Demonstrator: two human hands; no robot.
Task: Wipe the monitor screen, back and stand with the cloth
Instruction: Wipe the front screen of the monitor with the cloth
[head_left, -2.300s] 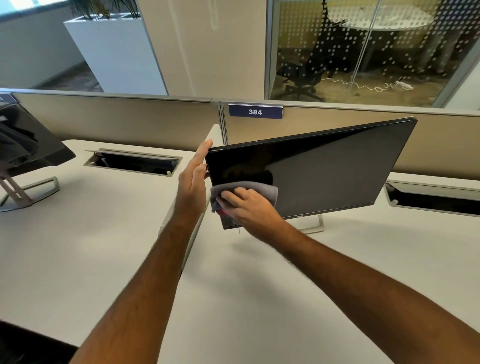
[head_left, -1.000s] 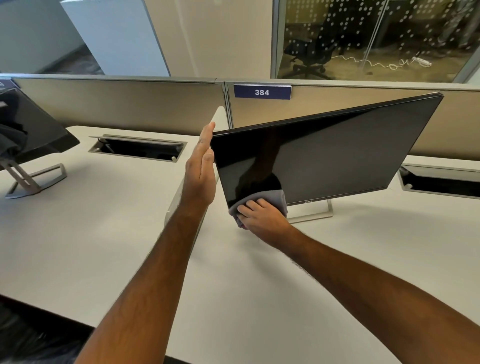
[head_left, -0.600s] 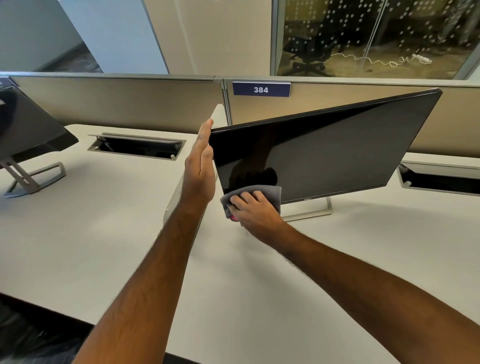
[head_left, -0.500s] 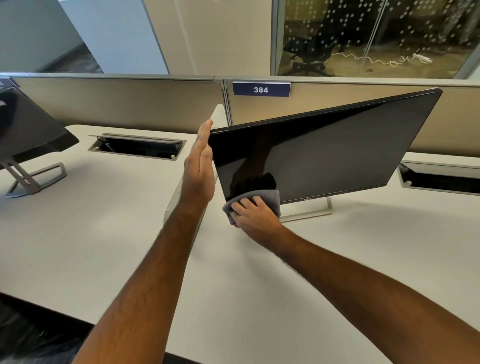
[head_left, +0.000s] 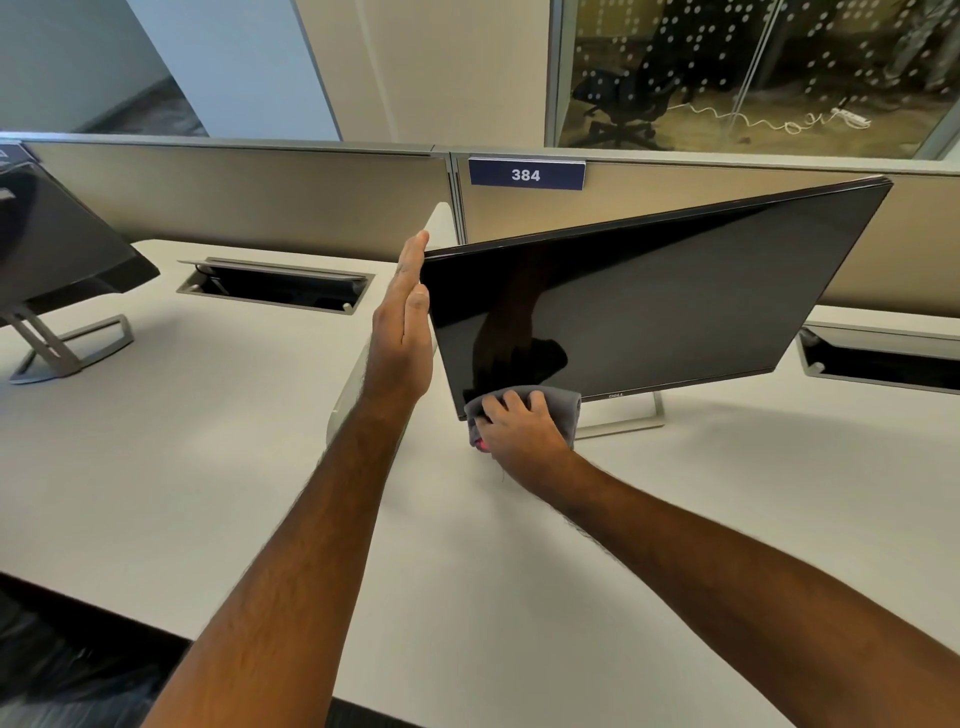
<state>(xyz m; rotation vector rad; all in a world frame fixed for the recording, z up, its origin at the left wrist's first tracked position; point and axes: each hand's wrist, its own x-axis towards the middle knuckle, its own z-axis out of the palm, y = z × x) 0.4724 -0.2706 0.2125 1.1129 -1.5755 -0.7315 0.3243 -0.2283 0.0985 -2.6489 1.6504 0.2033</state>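
Monitor (head_left: 649, 306), dark-screened, is set at an angle on the white desk (head_left: 182, 467), its stand (head_left: 623, 421) only partly seen behind the lower bezel. Its left edge is steadied by the left hand (head_left: 402, 338), fingers straight and together. A grey cloth (head_left: 563, 410) is pressed against the lower left corner of the screen by the right hand (head_left: 519, 428), whose fingers are curled over it; most of the cloth is covered. A second monitor (head_left: 57, 244) is cut off at the left. Beige partitions (head_left: 249, 197), a 384 plate (head_left: 526, 174) and dotted glass (head_left: 753, 67) are seen behind.
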